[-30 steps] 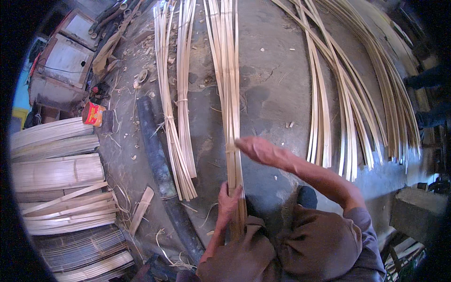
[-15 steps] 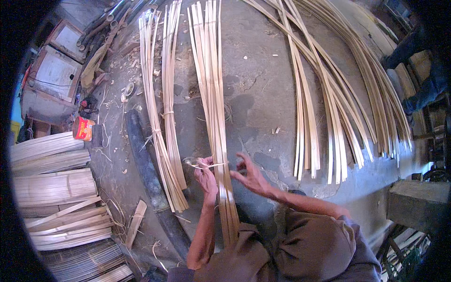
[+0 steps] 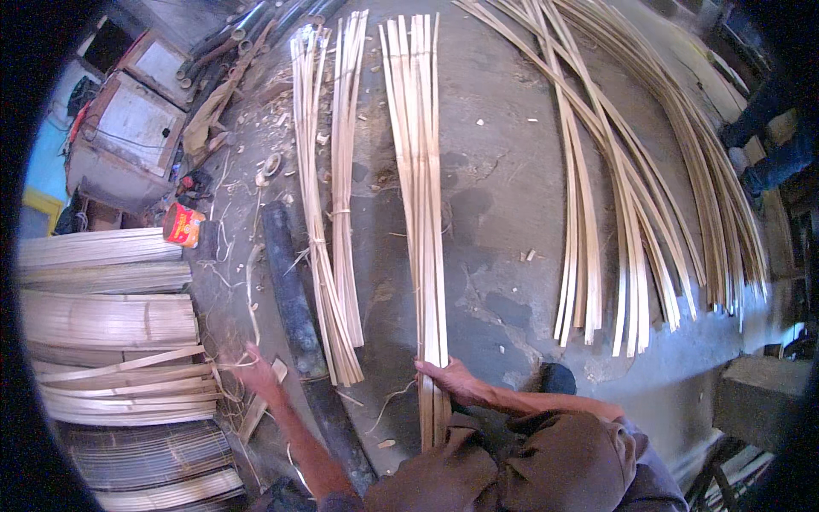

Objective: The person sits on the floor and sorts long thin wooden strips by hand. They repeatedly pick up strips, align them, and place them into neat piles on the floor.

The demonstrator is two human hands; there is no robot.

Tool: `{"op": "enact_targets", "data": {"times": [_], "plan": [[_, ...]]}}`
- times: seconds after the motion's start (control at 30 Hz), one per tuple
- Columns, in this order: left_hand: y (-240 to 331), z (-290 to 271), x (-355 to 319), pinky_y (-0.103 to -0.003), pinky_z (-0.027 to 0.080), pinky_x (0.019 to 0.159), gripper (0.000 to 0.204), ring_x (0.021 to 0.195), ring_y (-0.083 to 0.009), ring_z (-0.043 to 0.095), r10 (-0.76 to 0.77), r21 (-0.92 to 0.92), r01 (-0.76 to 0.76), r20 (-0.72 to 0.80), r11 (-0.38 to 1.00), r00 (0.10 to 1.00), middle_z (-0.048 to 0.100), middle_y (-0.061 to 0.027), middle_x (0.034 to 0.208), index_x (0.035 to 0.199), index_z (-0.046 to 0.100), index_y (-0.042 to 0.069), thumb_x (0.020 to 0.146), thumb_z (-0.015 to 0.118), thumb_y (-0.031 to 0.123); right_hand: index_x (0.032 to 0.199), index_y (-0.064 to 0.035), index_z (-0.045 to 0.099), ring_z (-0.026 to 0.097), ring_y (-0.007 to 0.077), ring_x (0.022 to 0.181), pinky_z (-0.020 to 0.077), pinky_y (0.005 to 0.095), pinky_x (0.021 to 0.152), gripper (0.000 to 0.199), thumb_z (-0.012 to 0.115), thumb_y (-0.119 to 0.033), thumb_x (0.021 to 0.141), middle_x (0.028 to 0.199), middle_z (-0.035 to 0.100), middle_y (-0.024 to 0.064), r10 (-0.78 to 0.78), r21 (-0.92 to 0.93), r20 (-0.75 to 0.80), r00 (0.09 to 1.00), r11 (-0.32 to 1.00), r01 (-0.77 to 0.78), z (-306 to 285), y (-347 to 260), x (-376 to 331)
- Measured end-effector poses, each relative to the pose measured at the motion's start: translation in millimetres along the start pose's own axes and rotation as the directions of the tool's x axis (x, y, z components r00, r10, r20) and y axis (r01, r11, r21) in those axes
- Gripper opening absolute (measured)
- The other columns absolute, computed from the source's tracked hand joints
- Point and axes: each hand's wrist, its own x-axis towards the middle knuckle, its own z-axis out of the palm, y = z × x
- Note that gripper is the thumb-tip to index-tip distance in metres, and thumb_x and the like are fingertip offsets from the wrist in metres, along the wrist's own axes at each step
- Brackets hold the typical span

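Note:
My right hand [image 3: 454,381] is closed around the lower part of a bundle of long pale bamboo strips [image 3: 415,196], which runs away from me across the floor. Out to the left, my left hand [image 3: 256,373] is smeared by motion. A thin pale strip [image 3: 252,299] rises from its fingers in a long curve, and the hand seems closed on it. Just beside that hand lie tangled thin strips [image 3: 223,384] and a short flat piece of bamboo [image 3: 263,405]. A loose thin strip [image 3: 394,401] curls on the floor left of the bundle.
Two tied bundles [image 3: 320,247] lie left of mine, beside a dark pole [image 3: 290,282]. Stacked slats [image 3: 111,316] and a red tin [image 3: 182,224] stand at left. More loose strips [image 3: 627,213] spread at right, near another person's leg [image 3: 776,166] and a block [image 3: 763,392].
My left hand has left the bundle and swung left to the thin strips. My right hand, open beside the bundle before, now grips it lower down. The view has shifted.

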Motion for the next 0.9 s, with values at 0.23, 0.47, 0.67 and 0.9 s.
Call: {"op": "enact_targets", "data": {"times": [0.23,0.47,0.67,0.9], "plan": [[-43.2,-113.3,-35.7,-0.059,0.008,0.117,0.071,0.149,-0.0403,0.004,-0.256,0.772,-0.171,0.399,0.612,0.881,0.002,-0.0182,0.162,0.152,0.029,0.013,0.083,0.042,0.004,0.107,-0.0013,0.058,0.068,0.0179,0.083,0.0568,0.0338,0.074,0.038,0.078,-0.024,0.085,0.092,0.068,0.0080,-0.076,0.083,-0.045,0.996,0.993,0.079,4.9,-14.0,-8.3],[22.5,-102.0,-98.0,-0.058,0.017,0.114,0.051,0.139,-0.0420,0.026,-0.041,0.386,-0.022,0.153,0.922,0.987,0.031,-0.0245,0.149,0.145,0.036,0.001,0.096,0.043,0.018,0.105,-0.0015,0.056,0.067,0.0170,0.079,0.0565,0.0324,0.071,0.037,0.077,-0.026,0.086,0.087,0.068,0.0076,-0.086,-0.003,-0.103,0.991,0.996,0.087,2.4,-2.0,-0.1],[84.0,-72.8,-221.1,-0.047,0.036,0.104,0.061,0.118,-0.0401,0.050,0.068,-0.143,0.055,0.732,0.988,0.678,0.053,-0.0220,0.127,0.129,0.044,-0.003,0.089,0.064,0.039,0.103,-0.0006,0.065,0.066,0.0148,0.081,0.0548,0.0323,0.072,0.046,0.077,-0.041,0.083,0.087,0.070,0.0059,-0.214,-0.174,-0.140,0.967,0.967,0.189,-14.0,24.4,25.3],[139.5,-77.9,-254.8,-0.046,0.053,0.077,0.064,0.090,-0.0386,0.068,-0.153,0.026,0.359,0.932,0.933,0.330,0.068,-0.0190,0.097,0.116,0.054,0.006,0.069,0.084,0.038,0.106,-0.0008,0.060,0.063,0.0123,0.078,0.0534,0.0310,0.066,0.043,0.075,-0.036,0.086,0.084,0.066,0.0052,-0.301,-0.188,-0.064,0.951,0.940,0.285,32.3,-43.5,-36.6]]}}
